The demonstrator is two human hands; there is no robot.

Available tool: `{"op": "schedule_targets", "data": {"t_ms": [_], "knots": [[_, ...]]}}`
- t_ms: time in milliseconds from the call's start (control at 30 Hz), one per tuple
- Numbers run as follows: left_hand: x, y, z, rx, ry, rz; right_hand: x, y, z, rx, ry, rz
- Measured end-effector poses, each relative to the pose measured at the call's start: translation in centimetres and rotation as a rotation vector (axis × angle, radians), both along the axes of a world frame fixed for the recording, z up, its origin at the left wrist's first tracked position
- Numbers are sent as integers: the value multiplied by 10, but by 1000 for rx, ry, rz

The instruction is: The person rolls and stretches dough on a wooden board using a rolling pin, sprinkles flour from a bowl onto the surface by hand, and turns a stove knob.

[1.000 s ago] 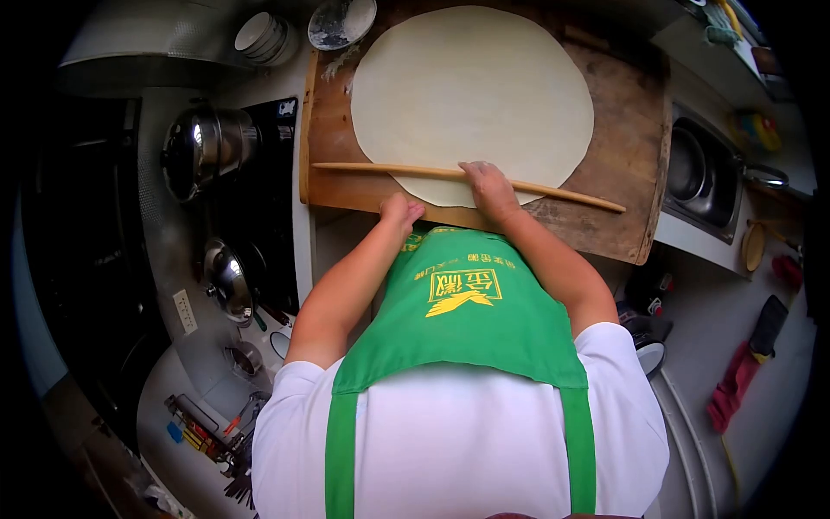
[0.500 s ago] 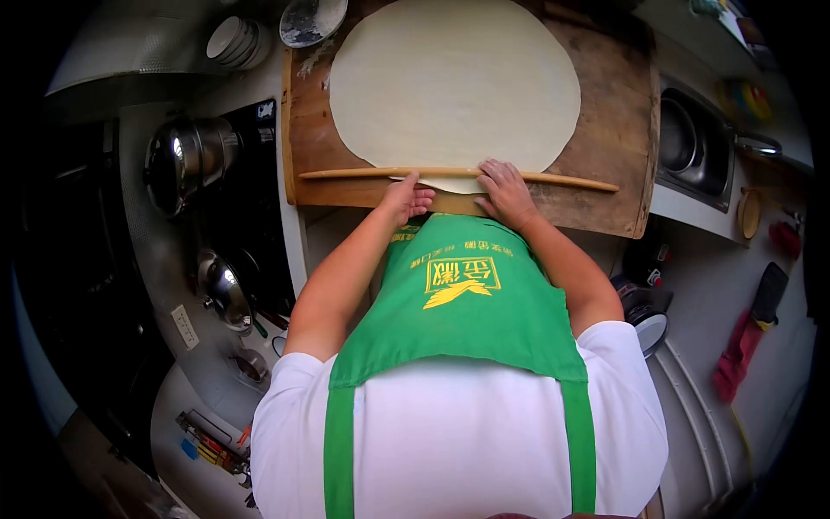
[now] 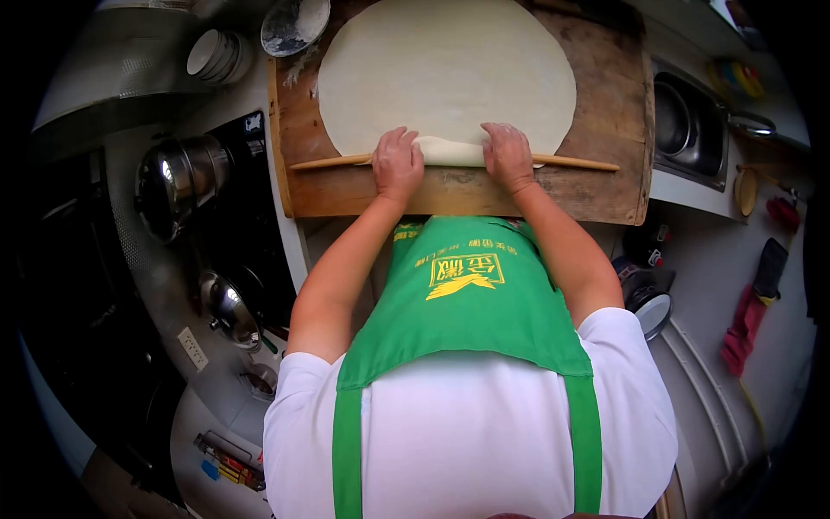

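Pot point(image 3: 173, 186), lidded, bright steel, rounded; at left. Bowls point(image 3: 218, 56), pale, stacked. Dish point(image 3: 278, 35) of white powder point(image 3: 309, 17), by the upper left corner of the board point(image 3: 605, 182); powder dusts the wood beside it. Pin point(image 3: 328, 162), plain wood, slender, tapering, both ends bare. Left hand point(image 3: 398, 164): palm down over pin and the end of the roll point(image 3: 451, 154), fingers bent, lying near together; whether they close underneath, cannot tell. Possible fault: uneven pressure from either palm, skewing the roll. Dough point(image 3: 447, 78): on the board, near edge wound about the pin between the hands. Possible faults: creases if the pin turns askew; layers sticking if too little powder lies between; a tear if tugged. Cream, matte, thin, broadly round sheet; wrapped part a plump cylinder. Right hand point(image 3: 508, 160): palm down at the roll's other end, fingers arched, slightly parted; grip beneath hidden. Board: brown, worn timber, straight front edge. Sink point(image 3: 692, 176): grey metal, right of the board.
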State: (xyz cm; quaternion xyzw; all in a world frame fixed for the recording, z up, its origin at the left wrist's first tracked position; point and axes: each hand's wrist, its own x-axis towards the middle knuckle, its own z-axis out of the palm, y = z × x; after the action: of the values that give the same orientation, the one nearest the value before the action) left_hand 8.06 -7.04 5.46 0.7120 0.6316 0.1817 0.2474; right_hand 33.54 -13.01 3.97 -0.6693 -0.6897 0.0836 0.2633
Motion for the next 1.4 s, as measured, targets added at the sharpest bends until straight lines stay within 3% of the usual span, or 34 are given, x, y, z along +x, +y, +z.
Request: {"op": "schedule_targets", "data": {"t_ms": [67, 100, 167, 200, 467, 567, 633, 767, 833, 967, 1033, 1233, 1400], "knots": [[-1, -17, 6, 273, 292, -479, 0, -9, 3, -66, 66, 159], [-4, -21, 2, 367, 359, -533, -2, -14, 5, -68, 63, 155], [-11, -25, -4, 289, 402, -560, -5, -29, 11, -15, -52, 356], [-13, -25, -3, 212, 448, -582, -7, -31, 12, -19, -56, 353], [-21, -21, -14, 336, 456, -748, -16, -41, 4, -63, -67, 242], [-22, -25, -10, 203, 503, -787, -16, -44, 7, -73, -30, 238], [-22, -21, -13, 430, 353, -803, -16, -42, 7, -72, -26, 218], [-16, -24, -9, 354, 303, -811, -14, -41, 3, -47, -25, 188], [-13, -24, -15, 277, 246, -702, -12, -40, 2, -56, -43, 180], [-14, -21, -18, 375, 202, -757, -16, -31, 5, 57, -119, 130], [-14, -24, -26, 273, 175, -926, -19, -36, -1, 42, -96, 171], [-26, -32, -21, 226, 333, -1065, -23, -55, -13, -41, -108, 280], [-14, -11, -21, 108, 245, -976, -26, -40, -13, -157, -212, 242]]}}
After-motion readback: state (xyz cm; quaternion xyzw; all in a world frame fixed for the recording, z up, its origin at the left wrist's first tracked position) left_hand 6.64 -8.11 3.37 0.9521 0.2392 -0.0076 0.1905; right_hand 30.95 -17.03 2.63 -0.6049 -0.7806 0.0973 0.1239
